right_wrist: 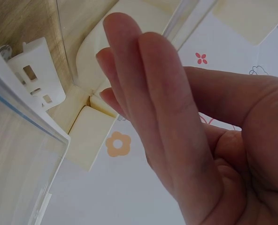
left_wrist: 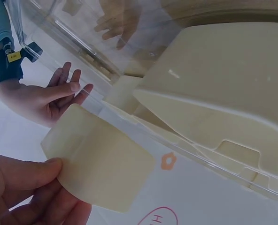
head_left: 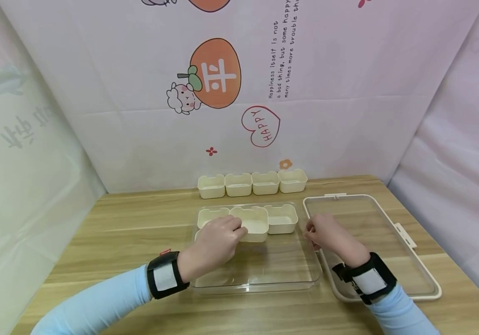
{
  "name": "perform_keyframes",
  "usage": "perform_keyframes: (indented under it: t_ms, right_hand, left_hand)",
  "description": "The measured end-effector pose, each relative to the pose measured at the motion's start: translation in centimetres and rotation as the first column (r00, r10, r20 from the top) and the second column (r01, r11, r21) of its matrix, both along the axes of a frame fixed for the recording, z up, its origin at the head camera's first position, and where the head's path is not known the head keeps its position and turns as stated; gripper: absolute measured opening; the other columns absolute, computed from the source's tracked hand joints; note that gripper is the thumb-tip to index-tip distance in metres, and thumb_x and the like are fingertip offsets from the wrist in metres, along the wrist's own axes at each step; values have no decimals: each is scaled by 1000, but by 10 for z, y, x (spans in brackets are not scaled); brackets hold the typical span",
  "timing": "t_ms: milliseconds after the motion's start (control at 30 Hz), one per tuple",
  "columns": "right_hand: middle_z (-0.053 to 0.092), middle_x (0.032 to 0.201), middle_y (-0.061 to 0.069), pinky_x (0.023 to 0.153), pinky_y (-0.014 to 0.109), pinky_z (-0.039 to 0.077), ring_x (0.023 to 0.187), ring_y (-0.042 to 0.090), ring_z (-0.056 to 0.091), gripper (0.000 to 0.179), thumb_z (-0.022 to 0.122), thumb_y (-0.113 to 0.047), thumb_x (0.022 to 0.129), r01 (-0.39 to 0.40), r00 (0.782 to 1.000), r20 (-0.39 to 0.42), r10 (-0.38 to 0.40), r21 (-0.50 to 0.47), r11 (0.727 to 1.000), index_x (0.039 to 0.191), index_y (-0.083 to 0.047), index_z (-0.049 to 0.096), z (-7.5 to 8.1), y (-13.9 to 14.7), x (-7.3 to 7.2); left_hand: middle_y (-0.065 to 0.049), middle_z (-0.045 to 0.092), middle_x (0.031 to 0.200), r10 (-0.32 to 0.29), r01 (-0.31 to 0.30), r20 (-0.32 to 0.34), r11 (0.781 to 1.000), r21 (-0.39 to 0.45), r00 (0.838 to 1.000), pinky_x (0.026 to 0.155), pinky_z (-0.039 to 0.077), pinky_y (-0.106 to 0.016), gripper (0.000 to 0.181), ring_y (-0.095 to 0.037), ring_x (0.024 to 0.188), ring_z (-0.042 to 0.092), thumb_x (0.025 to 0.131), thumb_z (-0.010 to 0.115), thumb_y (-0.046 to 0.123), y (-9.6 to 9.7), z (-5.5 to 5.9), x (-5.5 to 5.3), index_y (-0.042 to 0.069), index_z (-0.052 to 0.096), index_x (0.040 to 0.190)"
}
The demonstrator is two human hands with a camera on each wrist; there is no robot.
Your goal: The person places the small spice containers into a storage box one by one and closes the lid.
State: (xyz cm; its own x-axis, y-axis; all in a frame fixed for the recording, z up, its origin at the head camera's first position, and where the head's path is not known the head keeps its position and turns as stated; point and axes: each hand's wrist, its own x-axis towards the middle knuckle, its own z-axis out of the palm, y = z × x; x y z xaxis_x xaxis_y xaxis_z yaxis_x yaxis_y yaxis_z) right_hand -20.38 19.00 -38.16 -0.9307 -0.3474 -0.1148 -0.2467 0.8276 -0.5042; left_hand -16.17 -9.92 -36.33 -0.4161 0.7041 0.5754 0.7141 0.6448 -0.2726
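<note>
My left hand [head_left: 216, 242] pinches a small cream plastic bin [head_left: 251, 223] by its wall, thumb and fingers on it. That bin [left_wrist: 101, 159] is tilted in the left wrist view, held over the clear plastic box [head_left: 273, 270]. Inside the box, one cream bin [head_left: 282, 219] stands at the back right and another [head_left: 208, 215] at the back left. A further bin at the left is mostly hidden behind my left hand. By the right wall of the box is my right hand [head_left: 327, 235], its fingers [right_wrist: 167, 89] extended and holding nothing.
A row of several cream bins [head_left: 238, 185] stands at the table's back edge. Right of the box lies a clear lid with a cream rim [head_left: 379, 209] and side latches. A printed cloth [head_left: 327, 130] hangs behind the wooden table [head_left: 139, 218].
</note>
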Motion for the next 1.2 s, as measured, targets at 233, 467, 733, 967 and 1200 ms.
perform_keyframes:
  t_ms: [233,467,733,967,1200]
  right_hand:
    - [68,72,13,53,27,51,52,13,62,15,60,-4,87,-2,1000,4,2,-7,1000,92,9,67,-1,0,0]
    - [68,72,14,53,27,51,53,15,63,14,60,-3,87,0,1000,6,0,-11,1000,92,8,67,-2,1,0]
    - [68,71,12,53,26,51,52,13,61,13,61,-4,87,-12,1000,-8,12,2,1000,90,7,68,-2,2,0]
    - [67,69,10,53,26,50,52,12,61,13,61,-4,88,-15,1000,-10,15,7,1000,90,6,68,-3,1,0]
    - [68,73,14,52,27,52,53,13,62,14,61,-3,87,-8,1000,7,8,-17,1000,92,8,67,-2,2,0]
  left_hand:
    - [3,44,60,30,-30,23,999,-21,999,47,33,-21,26,-11,55,43,75,51,-8,4,3,3,13,60,63]
    - [5,43,59,67,-63,71,996,-57,995,44,34,-20,29,-8,53,42,72,50,-9,9,7,3,15,59,59]
    - [5,42,56,58,-49,114,996,-77,992,39,23,-19,29,-6,48,35,69,51,-10,12,9,2,15,53,54]
    - [6,44,56,84,-65,159,991,-121,984,38,21,-18,28,-4,47,33,70,55,-9,14,9,1,16,55,56]
    - [8,44,55,95,-67,190,987,-148,977,36,23,-20,30,-3,46,34,69,56,-7,18,7,-1,18,52,53]
